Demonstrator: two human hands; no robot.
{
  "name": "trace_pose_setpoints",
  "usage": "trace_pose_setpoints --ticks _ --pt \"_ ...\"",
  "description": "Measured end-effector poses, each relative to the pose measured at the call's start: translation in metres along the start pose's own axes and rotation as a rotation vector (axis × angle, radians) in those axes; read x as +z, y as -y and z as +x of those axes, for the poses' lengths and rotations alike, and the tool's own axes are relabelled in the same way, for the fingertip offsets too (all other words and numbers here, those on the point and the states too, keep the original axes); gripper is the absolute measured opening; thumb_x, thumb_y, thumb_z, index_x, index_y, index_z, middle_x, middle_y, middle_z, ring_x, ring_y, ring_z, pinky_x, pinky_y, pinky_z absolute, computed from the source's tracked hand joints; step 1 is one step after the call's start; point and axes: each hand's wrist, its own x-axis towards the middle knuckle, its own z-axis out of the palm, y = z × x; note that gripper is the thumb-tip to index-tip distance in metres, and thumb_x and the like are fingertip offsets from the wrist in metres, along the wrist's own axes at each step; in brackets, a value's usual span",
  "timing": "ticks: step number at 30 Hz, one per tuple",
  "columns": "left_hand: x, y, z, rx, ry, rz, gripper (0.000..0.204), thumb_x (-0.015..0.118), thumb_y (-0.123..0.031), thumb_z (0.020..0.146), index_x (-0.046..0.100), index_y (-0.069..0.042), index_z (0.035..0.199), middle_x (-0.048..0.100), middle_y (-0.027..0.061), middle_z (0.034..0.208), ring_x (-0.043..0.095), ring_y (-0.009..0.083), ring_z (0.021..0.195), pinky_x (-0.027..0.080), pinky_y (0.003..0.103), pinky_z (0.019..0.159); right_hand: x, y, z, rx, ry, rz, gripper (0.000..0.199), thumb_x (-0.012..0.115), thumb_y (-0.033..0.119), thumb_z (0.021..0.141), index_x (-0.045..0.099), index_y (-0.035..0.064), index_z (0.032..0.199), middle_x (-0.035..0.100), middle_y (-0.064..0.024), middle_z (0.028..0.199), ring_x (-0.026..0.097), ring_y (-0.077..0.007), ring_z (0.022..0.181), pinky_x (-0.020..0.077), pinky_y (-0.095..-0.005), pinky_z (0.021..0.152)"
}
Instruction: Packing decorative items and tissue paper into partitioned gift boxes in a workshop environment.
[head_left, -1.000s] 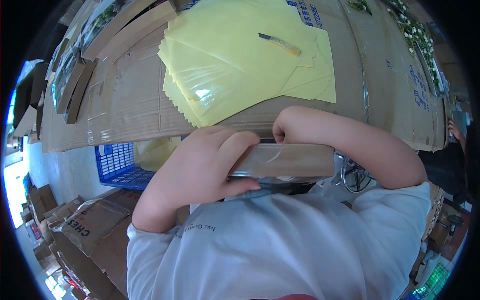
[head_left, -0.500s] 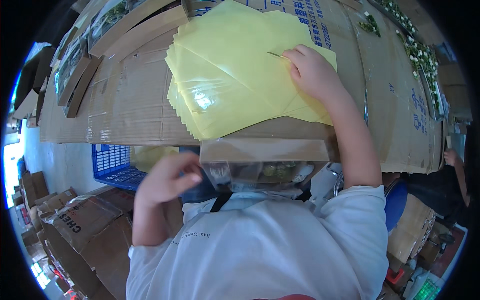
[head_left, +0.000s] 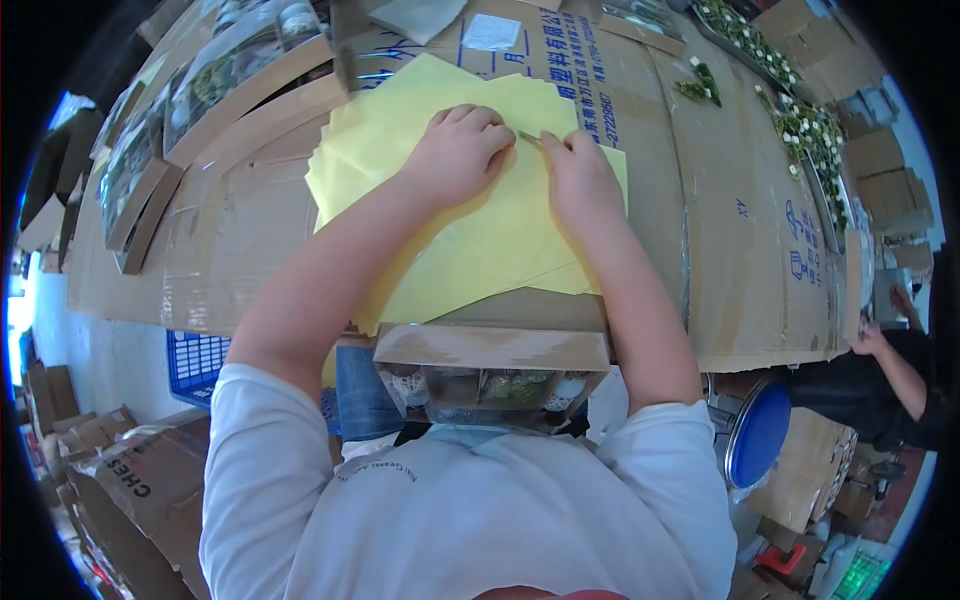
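A fanned stack of glossy yellow sheets [head_left: 450,260] lies on the cardboard-covered table. Over its upper part rests my left hand [head_left: 462,150], fingers curled in and closed near the tip of a thin tool; whatever they grip is hidden. My right hand [head_left: 580,175] pinches that thin, dark, pointed tool [head_left: 529,136], whose exact kind is too small to tell. Below the stack, between my forearms, a cardboard box with a clear window [head_left: 490,350] sits against the table's near edge, mossy green and pale items showing inside.
Several clear-windowed boxes [head_left: 215,100] stand at the left. Trays of small white flowers [head_left: 810,125] line the right, with a loose sprig [head_left: 700,85] nearer. A blue basket [head_left: 190,365] and blue stool [head_left: 757,435] are below the table. Another person's hand [head_left: 870,342] shows far right.
My left hand has come up from beside the window box onto the yellow sheets, beside my right hand. My right hand keeps hold of the thin tool. The view has shifted slightly.
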Motion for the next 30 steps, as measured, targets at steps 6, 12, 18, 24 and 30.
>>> trace_pose_setpoints --ticks 6,12,18,24,30 --pt "-0.003 0.004 0.003 -0.007 0.072 0.208 0.039 0.058 -0.035 0.082 0.058 -0.023 0.12 0.054 0.0105 0.119 0.047 0.0295 0.119 0.035 0.053 0.097 0.002 0.0 0.002 -0.045 -0.004 -0.023 0.03 0.051 0.009 0.087 0.062 0.0057 0.114 0.055 -0.011 0.095 0.057 -0.0275 0.094 0.0507 -0.0386 0.076" --pt "-0.015 0.003 0.02 -0.177 0.25 0.314 0.067 0.057 -0.054 0.081 0.044 -0.022 0.138 0.046 0.0128 0.134 0.037 0.0306 0.131 0.025 0.055 0.105 0.002 -0.004 0.004 -0.055 -0.025 -0.047 0.028 0.052 0.009 0.085 0.063 0.0044 0.11 0.056 -0.0114 0.093 0.057 -0.0273 0.093 0.0514 -0.0385 0.075" --pt "-0.025 0.018 0.025 -0.377 0.037 0.243 0.07 0.048 -0.057 0.089 0.039 -0.008 0.139 0.05 0.0169 0.132 0.043 0.0372 0.125 0.032 0.051 0.105 0.0 0.001 0.002 -0.137 -0.028 -0.03 0.026 0.059 0.012 0.081 0.065 0.006 0.106 0.057 -0.0094 0.088 0.058 -0.0266 0.088 0.0512 -0.0389 0.071" --pt "-0.069 -0.025 0.005 -0.028 0.066 -0.231 0.052 0.046 -0.045 0.095 0.05 -0.004 0.127 0.052 0.0192 0.126 0.046 0.0361 0.12 0.037 0.044 0.103 -0.026 0.012 0.008 -0.215 -0.363 0.156 0.022 0.071 0.015 0.075 0.067 0.0069 0.094 0.057 -0.0085 0.093 0.057 -0.0288 0.094 0.0463 -0.04 0.084" --pt "-0.094 -0.053 -0.018 -0.138 0.273 -0.557 0.054 0.038 -0.044 0.099 0.046 -0.003 0.131 0.048 0.0172 0.131 0.045 0.0299 0.124 0.034 0.038 0.105 -0.049 0.023 0.001 -0.495 -0.498 0.284 0.015 0.071 0.006 0.069 0.068 0.0077 0.083 0.058 -0.0076 0.099 0.055 -0.0293 0.099 0.0427 -0.0405 0.088"
